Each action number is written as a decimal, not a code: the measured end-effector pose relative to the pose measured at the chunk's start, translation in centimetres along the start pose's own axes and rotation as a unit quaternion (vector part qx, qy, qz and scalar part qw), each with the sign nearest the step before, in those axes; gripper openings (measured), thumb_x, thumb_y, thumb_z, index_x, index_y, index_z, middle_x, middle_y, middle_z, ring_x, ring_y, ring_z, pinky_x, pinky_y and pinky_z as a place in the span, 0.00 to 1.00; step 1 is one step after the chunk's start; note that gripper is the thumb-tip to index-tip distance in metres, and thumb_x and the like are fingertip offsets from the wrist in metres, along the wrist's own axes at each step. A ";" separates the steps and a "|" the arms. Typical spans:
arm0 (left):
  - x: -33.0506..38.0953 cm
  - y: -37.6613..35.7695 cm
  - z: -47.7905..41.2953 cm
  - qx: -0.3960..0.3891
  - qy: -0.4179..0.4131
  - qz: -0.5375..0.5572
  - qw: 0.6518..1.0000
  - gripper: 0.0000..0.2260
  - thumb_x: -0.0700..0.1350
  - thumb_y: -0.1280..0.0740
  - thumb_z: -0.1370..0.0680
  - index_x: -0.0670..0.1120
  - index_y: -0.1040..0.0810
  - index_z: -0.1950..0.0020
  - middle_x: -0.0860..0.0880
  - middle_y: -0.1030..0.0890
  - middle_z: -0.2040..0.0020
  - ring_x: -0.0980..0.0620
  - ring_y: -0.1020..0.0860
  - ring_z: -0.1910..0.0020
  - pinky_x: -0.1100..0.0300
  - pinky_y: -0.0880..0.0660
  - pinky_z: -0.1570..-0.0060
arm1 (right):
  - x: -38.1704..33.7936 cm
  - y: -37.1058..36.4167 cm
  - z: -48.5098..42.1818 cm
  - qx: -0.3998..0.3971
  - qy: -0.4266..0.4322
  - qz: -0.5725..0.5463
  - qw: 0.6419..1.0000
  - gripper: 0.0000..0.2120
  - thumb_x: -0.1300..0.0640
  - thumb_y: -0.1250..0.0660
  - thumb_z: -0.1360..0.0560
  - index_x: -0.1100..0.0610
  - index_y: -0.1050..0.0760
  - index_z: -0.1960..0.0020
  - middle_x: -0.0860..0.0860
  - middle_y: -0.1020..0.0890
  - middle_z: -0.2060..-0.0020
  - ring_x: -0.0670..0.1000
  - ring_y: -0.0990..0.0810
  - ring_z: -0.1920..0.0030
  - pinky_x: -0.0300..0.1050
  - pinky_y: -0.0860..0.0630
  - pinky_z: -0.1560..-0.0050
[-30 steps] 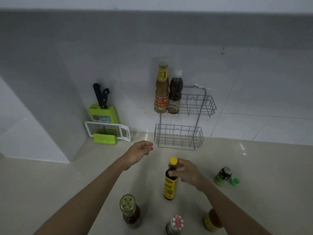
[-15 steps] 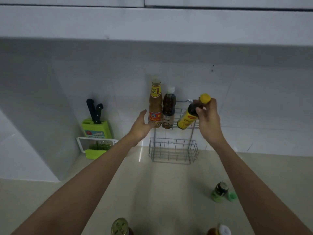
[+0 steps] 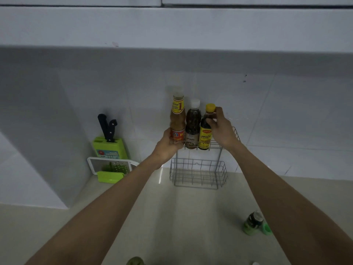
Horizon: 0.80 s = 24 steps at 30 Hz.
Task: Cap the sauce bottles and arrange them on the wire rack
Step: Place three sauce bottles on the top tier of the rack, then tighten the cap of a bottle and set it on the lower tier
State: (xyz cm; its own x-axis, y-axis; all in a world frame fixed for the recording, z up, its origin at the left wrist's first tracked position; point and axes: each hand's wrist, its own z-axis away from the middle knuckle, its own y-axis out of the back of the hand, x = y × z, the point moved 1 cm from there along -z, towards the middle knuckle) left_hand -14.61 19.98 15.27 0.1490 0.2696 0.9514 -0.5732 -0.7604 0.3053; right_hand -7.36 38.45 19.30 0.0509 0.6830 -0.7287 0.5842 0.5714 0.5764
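A two-tier wire rack stands against the tiled wall. Its upper tier holds three upright bottles side by side: a tall light-brown bottle, a dark bottle with a white cap, and a dark yellow-capped bottle. My right hand grips the yellow-capped bottle at its neck and shoulder. My left hand holds the rack's upper left corner by the base of the light-brown bottle. The lower tier is bare. A small green bottle stands on the counter at right with a loose green cap beside it.
A green knife block with two black-handled knives and a white-and-green grater stand at the left by the wall corner. A gold lid and a white cap peek in at the bottom edge. An overhead cabinet hangs above.
My right hand lifted the yellow-capped bottle from the counter, carried it tilted up to the rack and stood it upright in the upper tier. My left hand moved onto the rack's corner.
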 end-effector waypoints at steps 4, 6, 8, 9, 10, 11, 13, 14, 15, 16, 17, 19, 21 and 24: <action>-0.2 0.0 -0.1 0.000 -0.007 -0.005 1.000 0.32 0.40 0.31 0.24 0.49 0.42 0.23 0.50 0.26 0.34 0.53 0.27 0.38 0.58 0.32 0.40 | 0.4 0.0 -0.1 -0.025 -0.013 -0.002 1.000 0.11 0.57 0.45 0.18 0.61 0.36 0.38 0.59 0.21 0.44 0.57 0.22 0.47 0.45 0.31 0.53; 0.1 -0.1 0.3 -0.002 -0.013 -0.010 1.000 0.31 0.40 0.32 0.23 0.48 0.42 0.24 0.49 0.27 0.32 0.52 0.27 0.36 0.59 0.33 0.41 | 0.5 -0.2 0.2 -0.034 -0.035 -0.022 0.999 0.12 0.54 0.46 0.18 0.59 0.35 0.39 0.56 0.22 0.47 0.57 0.22 0.47 0.45 0.31 0.52; 0.3 0.0 1.2 -0.005 -0.021 -0.025 0.999 0.30 0.42 0.33 0.21 0.48 0.43 0.23 0.47 0.30 0.28 0.53 0.30 0.34 0.61 0.36 0.41 | 0.5 -0.3 0.8 -0.040 -0.058 -0.050 0.996 0.15 0.51 0.47 0.18 0.57 0.35 0.35 0.53 0.24 0.44 0.54 0.24 0.44 0.45 0.31 0.48; 0.3 0.1 1.7 -0.005 -0.021 -0.034 0.999 0.29 0.43 0.34 0.21 0.48 0.43 0.22 0.48 0.33 0.26 0.51 0.32 0.31 0.62 0.37 0.40 | 0.7 -0.4 1.0 -0.042 -0.066 -0.063 0.995 0.18 0.50 0.46 0.18 0.57 0.37 0.32 0.51 0.25 0.42 0.52 0.26 0.43 0.45 0.31 0.45; 0.0 0.4 2.3 -0.002 -0.019 -0.040 0.999 0.29 0.43 0.35 0.20 0.49 0.44 0.22 0.48 0.35 0.25 0.50 0.34 0.28 0.62 0.38 0.38 | 0.8 -0.5 1.3 -0.042 -0.074 -0.080 0.993 0.21 0.48 0.46 0.19 0.56 0.38 0.29 0.49 0.26 0.41 0.50 0.26 0.41 0.46 0.31 0.42; -0.5 0.8 3.0 0.002 -0.014 -0.040 0.999 0.28 0.43 0.35 0.20 0.49 0.42 0.22 0.48 0.36 0.24 0.49 0.36 0.26 0.61 0.38 0.35 | 1.0 -0.7 1.7 -0.038 -0.078 -0.101 0.991 0.23 0.47 0.45 0.19 0.55 0.40 0.28 0.49 0.27 0.39 0.50 0.27 0.39 0.48 0.30 0.39; -2.0 1.9 4.8 0.008 0.005 -0.021 1.000 0.24 0.41 0.35 0.21 0.48 0.35 0.25 0.47 0.32 0.25 0.49 0.33 0.27 0.57 0.37 0.30 | 1.2 -1.2 3.0 0.016 -0.075 -0.121 0.990 0.25 0.47 0.42 0.20 0.55 0.41 0.27 0.51 0.29 0.34 0.52 0.28 0.34 0.52 0.31 0.34; -3.0 2.5 5.9 0.008 0.011 -0.003 1.000 0.20 0.40 0.35 0.21 0.48 0.30 0.29 0.47 0.28 0.29 0.50 0.30 0.29 0.56 0.35 0.30 | 1.3 -1.6 4.0 0.063 -0.061 -0.118 0.989 0.24 0.50 0.41 0.20 0.56 0.41 0.27 0.51 0.30 0.33 0.52 0.30 0.33 0.51 0.32 0.33; -4.2 3.0 7.3 0.009 0.015 0.015 1.000 0.17 0.38 0.35 0.21 0.47 0.27 0.32 0.47 0.23 0.33 0.50 0.27 0.32 0.56 0.32 0.31 | 1.2 -2.0 5.3 0.109 -0.034 -0.112 0.987 0.22 0.52 0.40 0.21 0.56 0.39 0.29 0.51 0.30 0.34 0.51 0.30 0.34 0.49 0.32 0.34; -5.4 3.5 8.8 0.013 0.017 0.033 0.999 0.15 0.36 0.36 0.21 0.47 0.24 0.36 0.48 0.20 0.38 0.50 0.25 0.34 0.58 0.29 0.34 | 1.0 -2.7 6.8 0.140 -0.010 -0.105 0.985 0.20 0.55 0.39 0.21 0.54 0.38 0.31 0.50 0.29 0.36 0.50 0.30 0.35 0.48 0.31 0.35; -6.6 4.0 10.3 0.020 0.022 0.049 0.998 0.14 0.35 0.36 0.21 0.46 0.23 0.37 0.49 0.19 0.41 0.50 0.24 0.36 0.64 0.27 0.38 | 0.7 -3.3 8.3 0.144 0.009 -0.104 0.984 0.19 0.56 0.39 0.22 0.53 0.36 0.32 0.49 0.27 0.37 0.50 0.28 0.37 0.48 0.30 0.37; -9.3 4.8 13.6 0.038 0.049 0.075 0.995 0.14 0.33 0.38 0.21 0.42 0.23 0.36 0.50 0.18 0.44 0.49 0.23 0.37 0.71 0.26 0.46 | 0.3 -5.2 11.1 0.069 0.025 -0.107 0.992 0.15 0.58 0.38 0.22 0.52 0.32 0.36 0.49 0.24 0.41 0.49 0.25 0.41 0.48 0.26 0.40; -12.2 5.3 16.8 0.038 0.081 0.080 0.993 0.18 0.28 0.41 0.22 0.41 0.25 0.35 0.45 0.19 0.41 0.46 0.23 0.36 0.69 0.26 0.46 | -0.2 -7.2 13.8 -0.063 0.029 -0.090 0.993 0.11 0.60 0.37 0.22 0.52 0.26 0.41 0.48 0.21 0.45 0.44 0.22 0.46 0.47 0.23 0.43; -15.5 5.3 21.5 -0.007 0.121 0.040 0.992 0.32 0.19 0.49 0.30 0.41 0.27 0.32 0.45 0.23 0.35 0.46 0.27 0.32 0.70 0.25 0.45 | -2.0 -9.7 17.4 -0.254 0.083 -0.051 0.962 0.06 0.57 0.34 0.24 0.50 0.20 0.49 0.44 0.17 0.52 0.42 0.20 0.52 0.44 0.22 0.47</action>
State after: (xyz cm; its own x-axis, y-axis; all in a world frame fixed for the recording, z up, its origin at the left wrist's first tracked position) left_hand -2.67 -0.97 3.01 -0.0944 0.3452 0.9338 -0.5874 -0.7766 0.2277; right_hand 0.96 23.64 8.73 -0.1409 0.6507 -0.7462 0.1068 0.7593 0.6419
